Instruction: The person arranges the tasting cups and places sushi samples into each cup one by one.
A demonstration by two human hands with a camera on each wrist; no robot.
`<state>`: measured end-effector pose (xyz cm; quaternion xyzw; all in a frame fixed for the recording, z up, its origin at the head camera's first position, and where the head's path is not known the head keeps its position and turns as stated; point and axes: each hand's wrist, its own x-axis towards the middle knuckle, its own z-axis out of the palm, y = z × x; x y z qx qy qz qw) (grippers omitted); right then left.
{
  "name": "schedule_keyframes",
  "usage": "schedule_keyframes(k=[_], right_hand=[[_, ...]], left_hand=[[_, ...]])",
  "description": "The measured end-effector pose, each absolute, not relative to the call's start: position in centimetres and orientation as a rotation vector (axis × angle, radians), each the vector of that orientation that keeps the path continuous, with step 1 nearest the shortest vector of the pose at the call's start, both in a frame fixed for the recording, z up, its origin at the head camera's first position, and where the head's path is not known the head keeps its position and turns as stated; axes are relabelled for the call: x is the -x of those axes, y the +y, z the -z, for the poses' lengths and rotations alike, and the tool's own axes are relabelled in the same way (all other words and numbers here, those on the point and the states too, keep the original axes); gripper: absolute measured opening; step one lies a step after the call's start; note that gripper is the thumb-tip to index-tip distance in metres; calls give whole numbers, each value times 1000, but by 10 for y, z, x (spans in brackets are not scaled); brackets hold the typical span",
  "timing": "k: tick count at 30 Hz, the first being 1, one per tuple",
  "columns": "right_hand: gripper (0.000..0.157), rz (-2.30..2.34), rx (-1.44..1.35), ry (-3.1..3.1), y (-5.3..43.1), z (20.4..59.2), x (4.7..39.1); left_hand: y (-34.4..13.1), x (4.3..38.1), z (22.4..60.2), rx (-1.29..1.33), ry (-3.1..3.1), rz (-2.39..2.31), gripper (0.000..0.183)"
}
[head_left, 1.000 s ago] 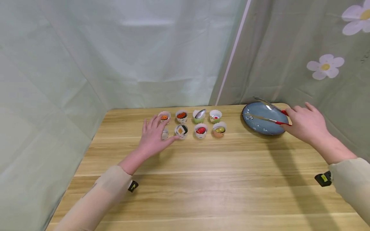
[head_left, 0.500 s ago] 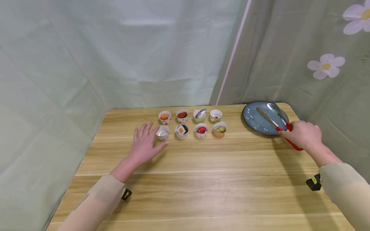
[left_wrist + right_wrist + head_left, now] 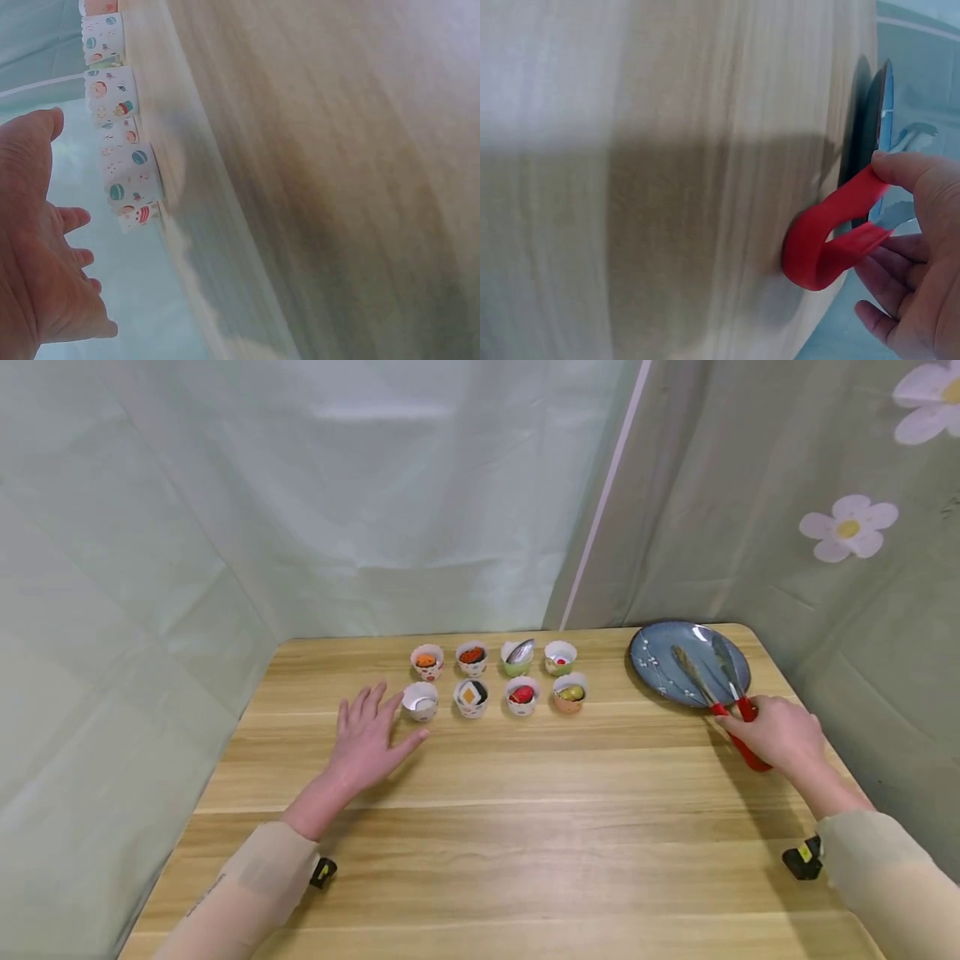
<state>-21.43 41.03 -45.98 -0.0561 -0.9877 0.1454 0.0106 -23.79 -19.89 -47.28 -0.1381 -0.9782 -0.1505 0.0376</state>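
Observation:
My right hand (image 3: 786, 733) pinches red-handled tongs (image 3: 810, 244) between thumb and fingers. Their two metal arms lie over the blue oval plate (image 3: 652, 681), spread apart, and the red bend points back toward me. On the left, my left hand (image 3: 365, 739) has its fingers spread and holds nothing. Just right of its fingertips stands a white paper cup (image 3: 420, 703) with a pale inside. Beside that cup is one with a white, yellow and dark piece (image 3: 471, 695). In the left wrist view the thumb and fingers are apart from the patterned cups (image 3: 131, 176).
More small cups stand in two rows at the back, with orange bits (image 3: 426, 662), dark red bits (image 3: 472, 658), a silvery fish-like piece (image 3: 520, 652), a red piece (image 3: 522, 695) and green pieces (image 3: 572, 693). Pale curtains (image 3: 420, 502) hang behind the wooden table (image 3: 540, 827).
My right hand has drawn the tongs back toward me and lower, their red bend coming into sight. The left hand has moved left and nearer, away from the cups.

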Motion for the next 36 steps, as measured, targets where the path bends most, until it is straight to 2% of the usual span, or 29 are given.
schedule_keyframes(k=[17,24,36], right_hand=[[72,-396,158,-3014,412,472,211],[98,-385,159,-2953,406,468,213],[86,-346,-81,-2783,370,451,221]], left_hand=[[-199,235,480,407,-3013,444,93],[-198,235,479,403,-3009,447,92],[-197,243,473,407,-3012,369,92]])
